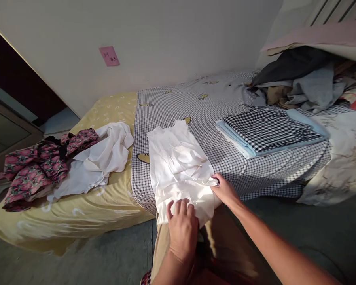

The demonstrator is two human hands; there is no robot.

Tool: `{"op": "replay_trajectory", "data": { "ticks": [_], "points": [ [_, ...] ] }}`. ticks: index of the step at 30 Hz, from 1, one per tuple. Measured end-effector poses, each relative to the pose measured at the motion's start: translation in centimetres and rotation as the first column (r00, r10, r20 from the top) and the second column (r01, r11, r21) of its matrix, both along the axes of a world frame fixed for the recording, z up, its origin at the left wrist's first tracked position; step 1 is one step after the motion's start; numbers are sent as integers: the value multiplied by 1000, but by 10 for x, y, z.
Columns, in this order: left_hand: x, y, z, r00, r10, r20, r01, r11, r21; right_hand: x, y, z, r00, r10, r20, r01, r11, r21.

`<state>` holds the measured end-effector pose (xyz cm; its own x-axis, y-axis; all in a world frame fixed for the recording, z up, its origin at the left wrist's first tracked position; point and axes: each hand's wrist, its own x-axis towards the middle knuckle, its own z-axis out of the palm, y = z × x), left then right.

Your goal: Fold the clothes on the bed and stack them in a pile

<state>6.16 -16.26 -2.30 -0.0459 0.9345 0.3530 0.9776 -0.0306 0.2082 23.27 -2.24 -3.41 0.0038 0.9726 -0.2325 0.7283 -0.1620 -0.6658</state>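
A white sleeveless garment lies spread on the checked bedcover, creased across its middle, with its lower end hanging over the bed's front edge towards my lap. My left hand rests on that lower part, fingers apart and slightly bent, pressing on the cloth. On the garment's right side, my right hand pinches the edge between thumb and fingers. The neck and shoulder end points away from me, towards the wall.
A folded stack with a black-and-white checked cloth on top sits to the right. Crumpled white cloth and a pink floral garment lie left on the yellow sheet. Piled clothes fill the far right.
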Motion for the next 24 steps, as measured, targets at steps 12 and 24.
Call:
{"op": "replay_trajectory", "data": {
  "ticks": [12, 24],
  "points": [
    [-77, -13, -7, 788, 513, 340, -488, 858, -163, 17, -10, -23, 927, 28, -374, 23, 991, 131],
    [-124, -67, -41, 742, 350, 572, -401, 915, -39, 71, -48, -63, 795, -250, -553, 294, 956, -9]
  ]
}}
